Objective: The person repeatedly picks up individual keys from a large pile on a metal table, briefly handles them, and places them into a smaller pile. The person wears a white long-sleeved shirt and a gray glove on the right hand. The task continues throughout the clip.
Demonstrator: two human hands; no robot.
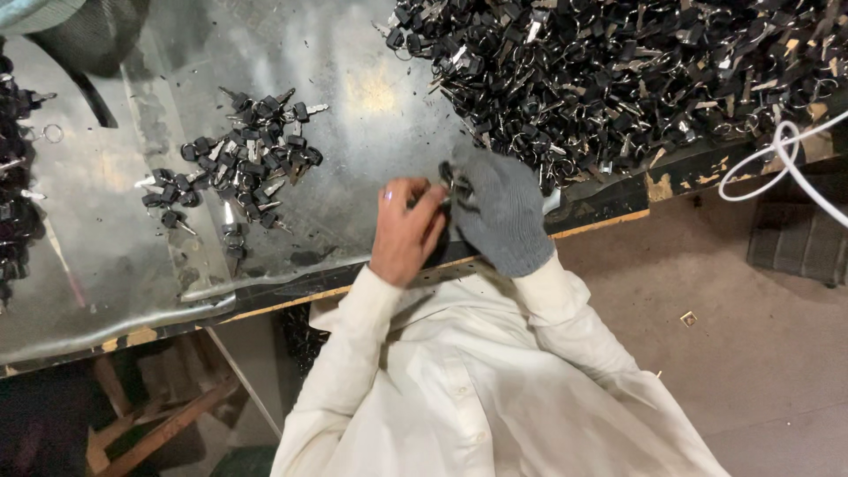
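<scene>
The left hand (408,231), bare, is pinched shut on a small black-headed key (446,177), thumb and fingers closing on it from the side so that the piece stays steady at the table's near edge. The right hand (499,212), in a grey knit glove, curls over the same key from the other side; the two meet just above the metal sheet, close to the body, likely because fine fitting work is easier with the wrists braced near the edge. The glove hides exactly what its fingers grip; they seem closed on the key or a ring attached to it. White sleeves (548,296) run back from both hands.

Beyond the hands lies the worn metal tabletop (353,97), dull and scratched. To the left, well apart from the hands, sits a small heap of black-headed keys (238,163), spread thin, which suggests a separate sorted batch. A single loose ring (53,132) lies near the left edge. Farthest off, at the upper right, a large pile of keys and rings (636,71) covers the table, its near fringe just beside the gloved hand, within easy reach. A white cable (777,159) loops off the table's right end.
</scene>
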